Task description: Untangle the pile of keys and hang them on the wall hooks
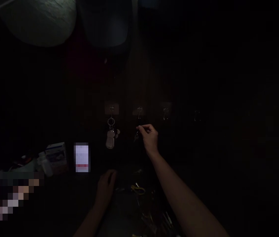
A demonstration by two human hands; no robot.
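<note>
The scene is very dark. My right hand [150,136] is raised just below the second hook [139,110], with thumb and forefinger pinched together. From that pinch hangs a small key [136,136], its outline dim. To its left, a ring with a pale fob [110,139] and keys hangs from the first hook [112,108]. Lower down, my left hand [106,184] is loosely closed near the table surface, fingers curled, and nothing shows in it. A yellow loop [138,189] with a metal piece lies between my forearms.
Two more hooks, a third [166,113] and a fourth [197,116], line the wall to the right. A lit, blurred screen [81,158], a box [57,158] and a white bottle [45,164] stand left. Small metal items [167,219] lie at the bottom. A rounded pale object [43,23] hangs above.
</note>
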